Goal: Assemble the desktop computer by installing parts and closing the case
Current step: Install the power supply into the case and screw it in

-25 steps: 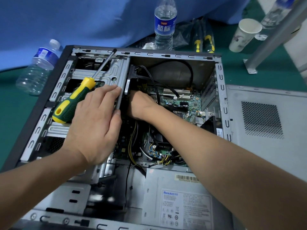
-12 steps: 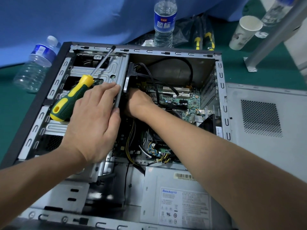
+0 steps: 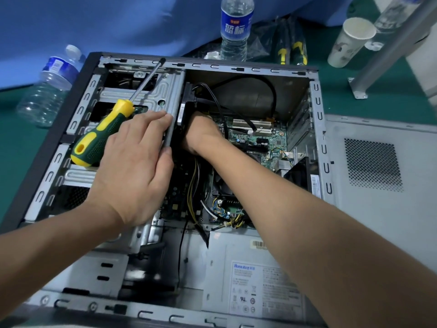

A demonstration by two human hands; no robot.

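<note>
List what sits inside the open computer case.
Inside the computer case: a green circuit board, black and yellow cables, a power supply and the right hand, reaching beside the drive cage. Its fingers are hidden, so what they hold cannot be seen.

under the left hand [image 3: 132, 169], the drive cage [image 3: 163, 91] is bare, dull stamped metal. beside its fingers lies a screwdriver [image 3: 101, 136] with a textured rubbery handle and glossy steel shaft. right of the right hand [image 3: 201, 133], a matt perforated metal side panel [image 3: 378, 185]; beyond both, clear glossy plastic bottles [image 3: 236, 29].
</note>
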